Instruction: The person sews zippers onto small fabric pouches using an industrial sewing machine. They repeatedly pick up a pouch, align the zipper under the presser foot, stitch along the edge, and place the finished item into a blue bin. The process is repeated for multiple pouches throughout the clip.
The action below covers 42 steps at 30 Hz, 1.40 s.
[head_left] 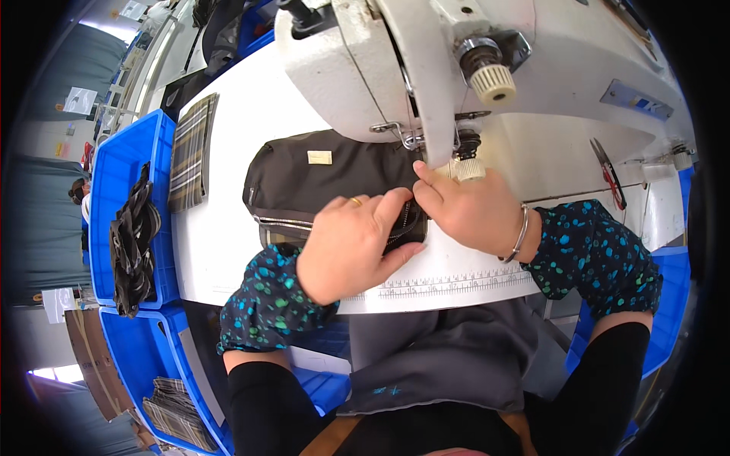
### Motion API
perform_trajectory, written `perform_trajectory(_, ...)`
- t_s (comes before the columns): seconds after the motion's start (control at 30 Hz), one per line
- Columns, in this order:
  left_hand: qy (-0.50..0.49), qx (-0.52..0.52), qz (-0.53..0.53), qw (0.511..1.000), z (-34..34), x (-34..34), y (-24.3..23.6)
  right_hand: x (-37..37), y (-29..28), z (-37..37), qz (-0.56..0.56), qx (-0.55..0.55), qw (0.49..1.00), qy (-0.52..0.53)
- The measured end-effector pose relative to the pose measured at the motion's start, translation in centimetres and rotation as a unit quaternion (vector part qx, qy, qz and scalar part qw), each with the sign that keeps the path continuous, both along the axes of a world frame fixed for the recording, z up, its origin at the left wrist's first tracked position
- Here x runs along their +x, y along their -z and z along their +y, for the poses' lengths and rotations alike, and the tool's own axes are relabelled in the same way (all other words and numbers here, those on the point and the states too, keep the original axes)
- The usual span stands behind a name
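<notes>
A dark brown fabric bag [342, 180] with a small pale label [319, 157] lies on the white sewing table. Its right edge is beside the needle area of a white sewing machine [342, 83]. Across its near side runs a silver zipper [285, 223]. My left hand [356, 242] is over the near right part of the bag, fingers bent and gripping the fabric at the zipper. My right hand [475, 213] pinches the bag's right edge close to the presser foot, thumb and forefinger together. The fabric under both hands is partly hidden.
Scissors [608, 173] with red-and-black handles lie at the right. Folded plaid fabric [192, 152] is on the table's left. Blue bins [163, 137] holding dark strips and plaid pieces stand further left. A printed ruler [456, 283] follows the table's front edge.
</notes>
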<state>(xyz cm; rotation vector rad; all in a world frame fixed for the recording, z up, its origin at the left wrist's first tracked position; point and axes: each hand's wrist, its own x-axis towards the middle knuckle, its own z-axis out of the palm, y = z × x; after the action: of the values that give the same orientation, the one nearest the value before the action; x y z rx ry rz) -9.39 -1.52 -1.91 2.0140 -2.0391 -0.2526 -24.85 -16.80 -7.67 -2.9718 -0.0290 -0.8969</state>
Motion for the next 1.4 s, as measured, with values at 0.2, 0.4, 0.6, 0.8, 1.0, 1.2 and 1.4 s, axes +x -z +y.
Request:
perform_trajectory(0.2,-0.027,-0.032,-0.006,0.999,0.2,-0.1,0.5,-1.9,-1.0,1.3,0.035,-0.052,0.998,0.006)
perform_trajectory(0.4,-0.043,-0.062,-0.008,0.997,0.0,0.0,0.5,-4.2,-2.5,3.9,0.082,-0.111,0.99,-0.022)
perform_trajectory(0.6,-0.011,-0.11,-0.091,0.99,0.1,-0.5,1.9,-3.3,-1.1,3.6,0.028,-0.05,0.996,-0.075)
perform_trajectory(0.8,-0.03,-0.103,-0.121,0.987,0.1,-1.9,1.8,-3.7,-0.8,4.2,0.057,-0.062,0.994,-0.071)
perform_trajectory(1.0,-0.016,-0.122,-0.139,0.983,0.2,-2.3,2.4,-3.7,-1.1,4.2,0.073,-0.078,0.991,-0.081)
perform_trajectory(1.2,-0.012,-0.111,-0.146,0.983,0.0,-2.5,2.2,-3.7,-1.1,4.2,0.073,-0.071,0.991,-0.083)
perform_trajectory(1.4,-0.022,-0.108,-0.134,0.985,-1.8,-0.9,2.9,-2.5,-0.6,3.3,0.062,-0.074,0.995,-0.039)
